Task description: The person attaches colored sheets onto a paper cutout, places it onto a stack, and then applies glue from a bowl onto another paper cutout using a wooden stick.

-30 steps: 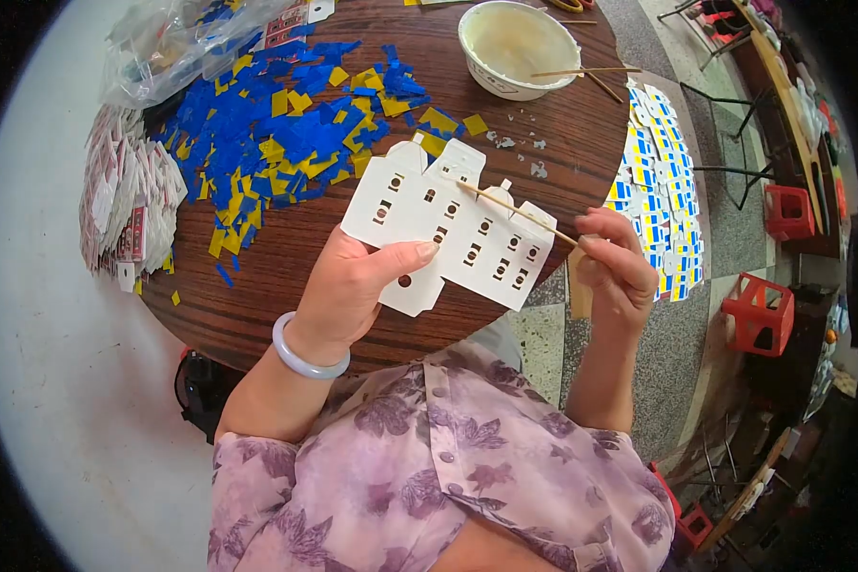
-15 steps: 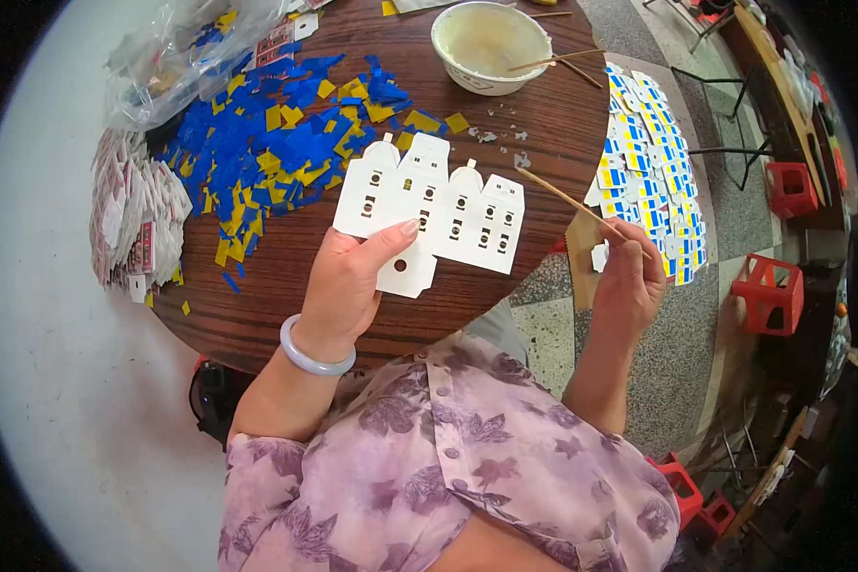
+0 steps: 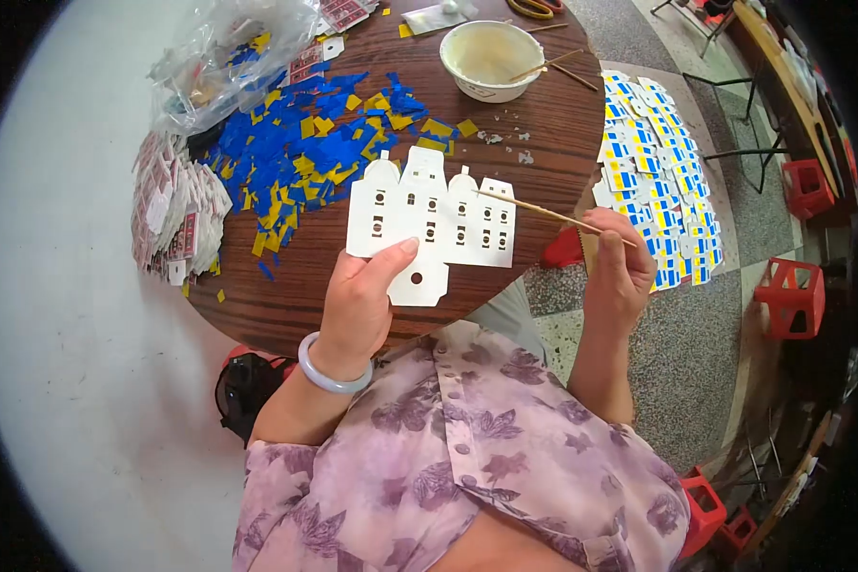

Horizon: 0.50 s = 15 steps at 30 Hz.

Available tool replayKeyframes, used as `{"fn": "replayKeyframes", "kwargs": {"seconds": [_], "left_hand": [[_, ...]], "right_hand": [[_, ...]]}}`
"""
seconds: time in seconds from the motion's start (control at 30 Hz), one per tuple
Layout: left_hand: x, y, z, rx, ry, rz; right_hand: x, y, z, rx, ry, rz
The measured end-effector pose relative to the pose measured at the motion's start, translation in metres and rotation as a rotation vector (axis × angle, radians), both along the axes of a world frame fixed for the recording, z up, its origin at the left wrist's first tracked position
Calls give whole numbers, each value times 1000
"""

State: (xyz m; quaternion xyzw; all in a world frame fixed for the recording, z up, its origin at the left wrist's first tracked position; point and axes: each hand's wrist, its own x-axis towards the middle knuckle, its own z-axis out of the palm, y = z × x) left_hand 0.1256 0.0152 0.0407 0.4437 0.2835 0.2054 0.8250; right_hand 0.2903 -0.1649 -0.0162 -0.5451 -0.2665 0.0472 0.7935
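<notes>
A white die-cut card [image 3: 448, 224] with small cut-out windows is pinched at its lower left by my left hand [image 3: 362, 291], thumb on top. My right hand [image 3: 622, 262] grips a thin wooden stick [image 3: 553, 213] between thumb and fingers. The stick's tip lies over the upper right part of the card; whether it touches is hard to tell. Beyond the card lies a heap of blue and yellow pieces [image 3: 296, 143]. A white bowl [image 3: 491, 62] with pale contents and a stick in it stands farther back.
Stacked printed cards [image 3: 173, 210] stand at the table's left edge, below a clear plastic bag [image 3: 229, 71]. Scissors [image 3: 534, 8] lie at the back. Right of the round table [image 3: 305, 310] are rows of blue-yellow-white cards [image 3: 653, 181] and red stools [image 3: 793, 298].
The stick first moved off the card to the right, then came back over its upper right part. The card now sits more upright in my left hand. The camera view has shifted.
</notes>
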Motion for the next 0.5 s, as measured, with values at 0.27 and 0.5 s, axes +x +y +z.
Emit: {"fn": "replayKeyframes", "kwargs": {"seconds": [0.27,0.5], "left_hand": [[-14,-16,5,119,37,-62],[-19,-19,1,195,48,-125]], "right_hand": [[-17,5,-2,21,2,101],[-29,10,2,-5,-71,145]]}}
